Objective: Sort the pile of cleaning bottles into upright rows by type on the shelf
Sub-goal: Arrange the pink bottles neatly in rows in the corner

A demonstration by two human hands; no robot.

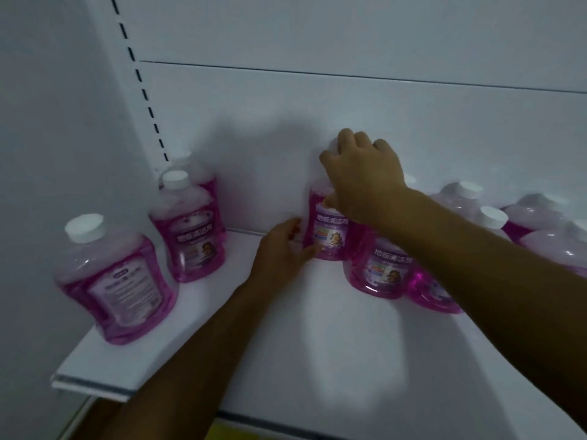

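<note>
Bottles point(190, 236) hold pink liquid under white caps point(174, 179); labels point(328, 231) purple with white lettering; shelf point(317, 344) white.

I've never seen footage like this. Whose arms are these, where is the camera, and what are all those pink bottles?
No robot here: a person wears a camera on the head, looking down at their own arms. The single picture shows a white shelf against a white back panel. Pink bottles with white caps stand on it: three at the left, such as the front-left bottle, and a crowded group at the right. The right hand grips the top of one upright bottle near the back, while the left hand touches its lower side, apparently steadying it.
</note>
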